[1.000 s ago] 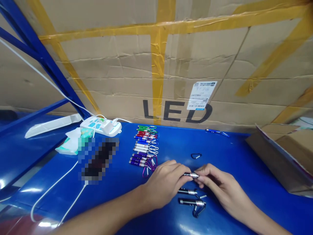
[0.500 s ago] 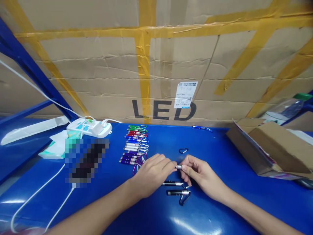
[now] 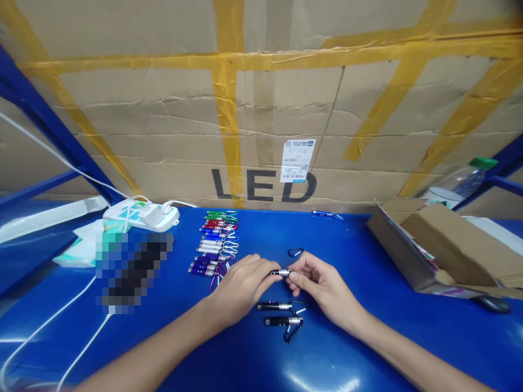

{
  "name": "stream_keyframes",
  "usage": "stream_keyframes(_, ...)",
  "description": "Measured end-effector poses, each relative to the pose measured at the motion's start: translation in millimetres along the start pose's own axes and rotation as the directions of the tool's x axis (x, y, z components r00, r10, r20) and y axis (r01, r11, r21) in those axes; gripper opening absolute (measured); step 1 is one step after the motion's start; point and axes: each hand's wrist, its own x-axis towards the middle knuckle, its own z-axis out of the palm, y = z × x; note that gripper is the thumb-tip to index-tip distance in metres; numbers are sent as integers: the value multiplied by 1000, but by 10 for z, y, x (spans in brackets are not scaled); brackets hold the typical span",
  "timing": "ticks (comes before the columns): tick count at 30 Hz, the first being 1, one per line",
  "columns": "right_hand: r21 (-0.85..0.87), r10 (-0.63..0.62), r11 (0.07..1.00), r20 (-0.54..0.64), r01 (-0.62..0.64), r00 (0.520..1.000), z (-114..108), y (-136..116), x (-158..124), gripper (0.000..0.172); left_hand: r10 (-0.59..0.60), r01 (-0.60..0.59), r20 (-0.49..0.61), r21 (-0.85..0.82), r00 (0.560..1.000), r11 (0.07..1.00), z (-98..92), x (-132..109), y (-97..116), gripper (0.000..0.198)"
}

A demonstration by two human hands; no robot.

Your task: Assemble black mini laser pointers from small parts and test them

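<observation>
The left hand (image 3: pixel 245 280) and right hand (image 3: pixel 322 284) pinch one black penlight (image 3: pixel 281 272) between them, over the blue bench (image 3: pixel 327 340). The far cardboard box (image 3: pixel 163 125) reads "LED"; its white label (image 3: pixel 297 160) is too small to read.

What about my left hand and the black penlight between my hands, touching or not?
Touching: the head view shows the left hand gripping one end of the black penlight between thumb and fingers.

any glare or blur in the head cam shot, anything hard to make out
All in the head view: white glare on the blue tabletop at bottom; blocky pixels cover the dark phone-like slab; the shipping label's fine print is too soft to read.
</observation>
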Motion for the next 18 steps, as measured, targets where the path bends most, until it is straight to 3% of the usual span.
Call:
stream_keyframes(6,-263,-110,958,45,118,993,-34,-36,-90,30,-203,228,130,-224,971,948,-44,10,30,19)
stream_keyframes(12,-540,-290,786,107,301,951,-122,43,-137,22,-417,501,279,-419,865,757,-56,89,92,17)
stream_keyframes(15,-571,-323,754,108,324,940,-129,63,-139,21,-425,507,278,-492,862,707,-49,97,98,18)
stream_keyframes(18,-566,-316,762,97,314,944,-109,50,-145,22,-394,449,216,-476,893,756,-37,75,92,12)
